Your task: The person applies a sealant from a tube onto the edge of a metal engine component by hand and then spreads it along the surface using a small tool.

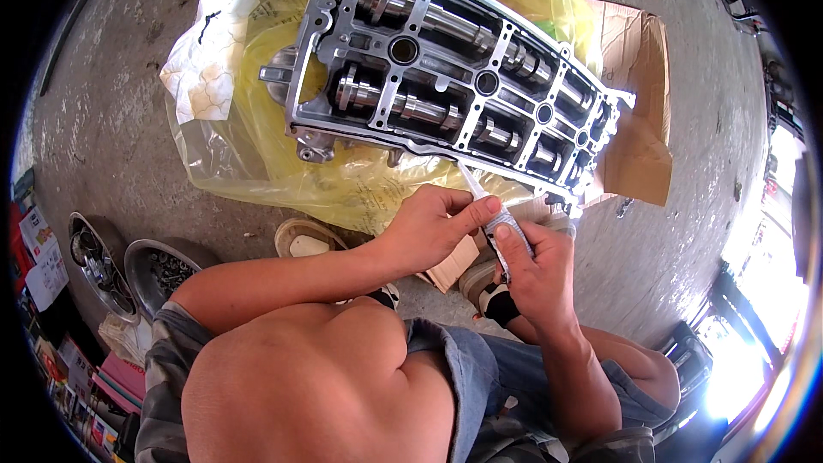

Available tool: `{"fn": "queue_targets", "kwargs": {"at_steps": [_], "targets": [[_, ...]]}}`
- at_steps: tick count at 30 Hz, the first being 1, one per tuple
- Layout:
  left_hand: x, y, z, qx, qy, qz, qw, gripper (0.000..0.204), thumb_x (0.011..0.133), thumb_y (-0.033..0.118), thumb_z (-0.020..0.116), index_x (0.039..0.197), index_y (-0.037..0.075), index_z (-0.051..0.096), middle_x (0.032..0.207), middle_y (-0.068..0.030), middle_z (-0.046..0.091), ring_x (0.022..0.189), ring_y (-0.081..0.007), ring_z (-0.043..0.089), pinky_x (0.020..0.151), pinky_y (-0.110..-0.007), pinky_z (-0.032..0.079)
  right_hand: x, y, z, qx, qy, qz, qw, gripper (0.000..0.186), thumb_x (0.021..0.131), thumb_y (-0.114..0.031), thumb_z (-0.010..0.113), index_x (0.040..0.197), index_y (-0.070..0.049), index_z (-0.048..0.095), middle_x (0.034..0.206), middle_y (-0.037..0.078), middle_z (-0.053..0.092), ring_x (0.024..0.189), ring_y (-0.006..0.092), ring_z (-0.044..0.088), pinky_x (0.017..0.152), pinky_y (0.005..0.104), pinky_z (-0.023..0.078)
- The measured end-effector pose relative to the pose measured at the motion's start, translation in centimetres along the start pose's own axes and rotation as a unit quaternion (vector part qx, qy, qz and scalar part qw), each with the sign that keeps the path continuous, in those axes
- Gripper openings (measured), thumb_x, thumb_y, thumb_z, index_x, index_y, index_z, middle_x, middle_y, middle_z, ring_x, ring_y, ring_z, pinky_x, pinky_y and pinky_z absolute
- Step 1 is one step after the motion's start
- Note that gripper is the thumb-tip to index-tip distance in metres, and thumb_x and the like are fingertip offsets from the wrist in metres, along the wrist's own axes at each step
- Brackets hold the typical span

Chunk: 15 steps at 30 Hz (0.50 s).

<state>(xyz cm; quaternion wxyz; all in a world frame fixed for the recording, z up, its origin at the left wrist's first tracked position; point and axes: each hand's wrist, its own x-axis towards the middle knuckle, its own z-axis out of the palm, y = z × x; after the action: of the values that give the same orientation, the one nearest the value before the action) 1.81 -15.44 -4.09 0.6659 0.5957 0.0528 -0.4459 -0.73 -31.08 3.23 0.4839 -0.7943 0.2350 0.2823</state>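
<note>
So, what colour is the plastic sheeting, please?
Plastic sheeting: translucent yellow, best in the head view.

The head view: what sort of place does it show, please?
Most likely a mechanical repair workshop: an open metal engine part with lobed shafts lies on yellow plastic, and metal bowls of small metal parts stand on the worn floor.

Head view: we look steeply down through a fisheye at a nearby oblong, silver-grey metal engine casting (pixel 459 77).
</note>
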Motion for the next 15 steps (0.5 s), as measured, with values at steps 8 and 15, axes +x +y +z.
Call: {"fn": "queue_targets", "kwargs": {"at_steps": [8, 15], "targets": [[0.23, -0.26, 0.25, -0.003, 0.003, -0.001, 1.0, 0.049, 0.092, 0.044, 0.054, 0.081, -0.002, 0.066, 0.067, -0.0022, 0.057, 0.065, -0.0082, 0.049, 0.062, -0.026, 0.042, -0.07, -0.02, -0.09, 0.007, 0.001, 0.003, 1.0, 0.031, 0.091, -0.022, 0.059, 0.075, 0.004, 0.062, 0.053, 0.001, 0.052, 0.048, 0.0049, 0.046, 0.043, 0.0242, 0.037], [0.37, -0.09, 0.32, 0.01, -0.003, -0.004, 1.0, 0.05, 0.092, 0.044, 0.054, 0.082, -0.003, 0.066, 0.067, -0.0034, 0.058, 0.066, -0.0087, 0.05, 0.062, -0.026, 0.042, -0.03, 0.25, -0.26, 0.0, 0.005, 0.0, 1.0, 0.03, 0.091, -0.021, 0.059, 0.075, 0.004, 0.063, 0.052, 0.002, 0.053, 0.047, 0.0054, 0.047, 0.043, 0.0244, 0.037]]}}
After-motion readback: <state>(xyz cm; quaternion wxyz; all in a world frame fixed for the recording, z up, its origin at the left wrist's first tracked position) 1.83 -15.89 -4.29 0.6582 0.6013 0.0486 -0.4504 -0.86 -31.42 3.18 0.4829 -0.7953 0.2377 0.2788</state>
